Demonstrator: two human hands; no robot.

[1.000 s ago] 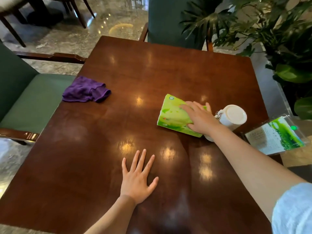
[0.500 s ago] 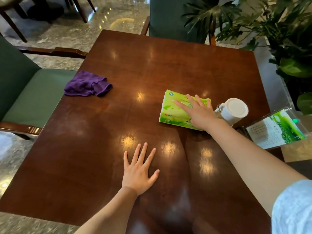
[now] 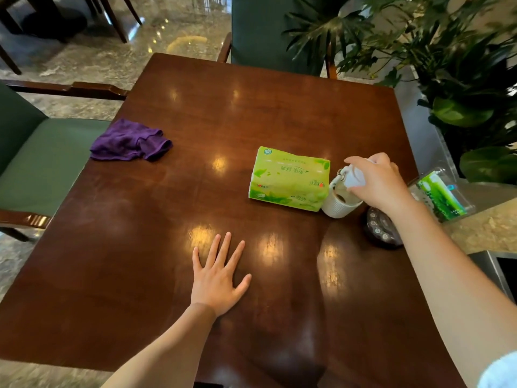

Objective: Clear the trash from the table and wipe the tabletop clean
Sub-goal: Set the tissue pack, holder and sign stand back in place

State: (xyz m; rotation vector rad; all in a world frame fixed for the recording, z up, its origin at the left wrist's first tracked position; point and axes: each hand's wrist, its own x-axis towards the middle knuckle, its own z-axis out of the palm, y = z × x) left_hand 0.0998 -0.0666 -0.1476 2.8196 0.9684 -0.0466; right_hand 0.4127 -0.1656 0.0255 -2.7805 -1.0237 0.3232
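Observation:
A green tissue pack (image 3: 289,179) lies flat on the dark wooden table (image 3: 251,113), right of centre. Touching its right end stands a small white ribbed container (image 3: 338,205). My right hand (image 3: 376,182) is above that container, fingers closed on its white lid (image 3: 354,177), which is lifted and tilted off the rim. My left hand (image 3: 216,275) rests flat on the tabletop near the front, fingers spread, holding nothing. A crumpled purple cloth (image 3: 130,141) lies at the table's left edge.
A dark round object (image 3: 382,229) sits by the right edge, partly under my right forearm. A clear stand with a green card (image 3: 440,196) is on the ledge to the right. Green chairs stand at left (image 3: 42,163) and behind (image 3: 268,32). Leafy plants (image 3: 458,79) crowd the right side.
My right hand left the tissue pack, moved right and took hold of the white container's lid, lifting it. The tissue pack now lies uncovered. My left hand stayed flat.

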